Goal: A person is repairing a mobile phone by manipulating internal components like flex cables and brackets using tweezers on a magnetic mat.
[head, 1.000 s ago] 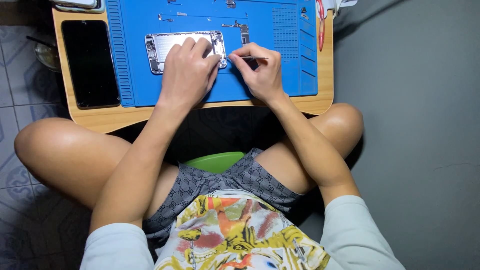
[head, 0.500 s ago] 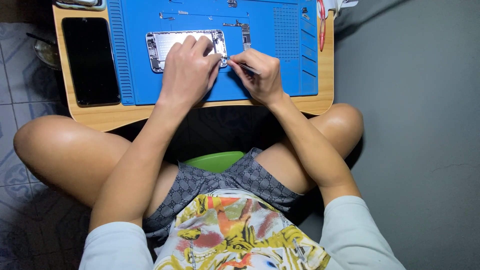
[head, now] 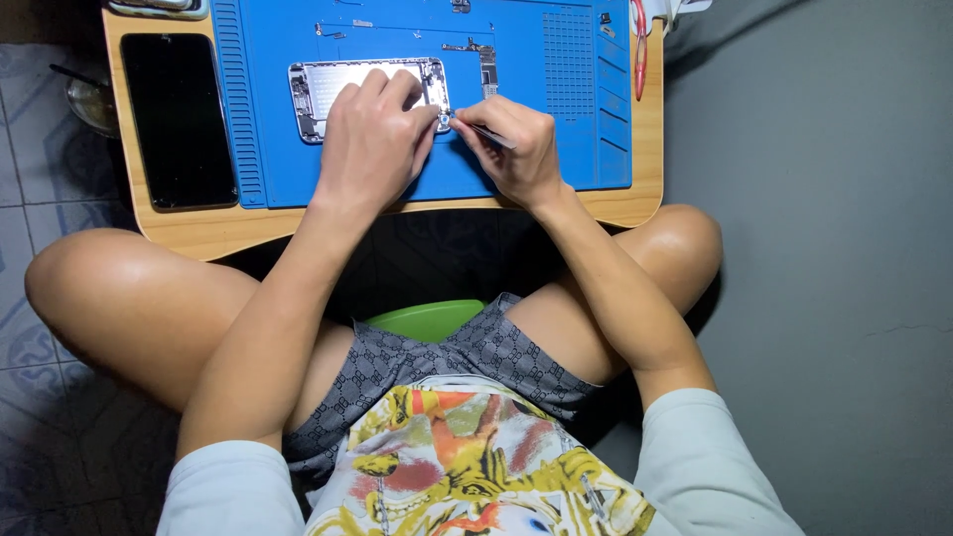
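Tiles cover the floor point(head: 30, 159) at the left edge of the frame, and a small round dish point(head: 91, 99) sits there, partly hidden behind the wooden counter point(head: 199, 230). On the counter's left part I see a black phone point(head: 179, 119) lying flat, screen dark, just beside the blue mat point(head: 556, 99) that takes up most of the top. At the top left corner another flat device point(head: 159, 8) pokes into view, cut off by the frame.

On the mat, upper centre of the frame, lies an opened phone body point(head: 328, 84), its silvery inside facing up. My left hand point(head: 372, 149) rests on its right half, fingers curled down over the frame and pressing it to the mat, so that hand is closed on the phone body. Right beside it, my right hand point(head: 516, 149) pinches a thin metal tool point(head: 486, 132) between thumb and fingers, its tip touching the right end of the phone body close to my left fingertips. I cannot tell whether the tool is tweezers or a driver.

Above the hands a narrow strip part point(head: 486, 65) lies on the mat. Farther right, a red-handled tool point(head: 640, 50) lies along the mat's edge. Grey floor point(head: 844, 248) fills the right of the frame. Below the counter, between my crossed legs, a green stool point(head: 427, 320) shows.
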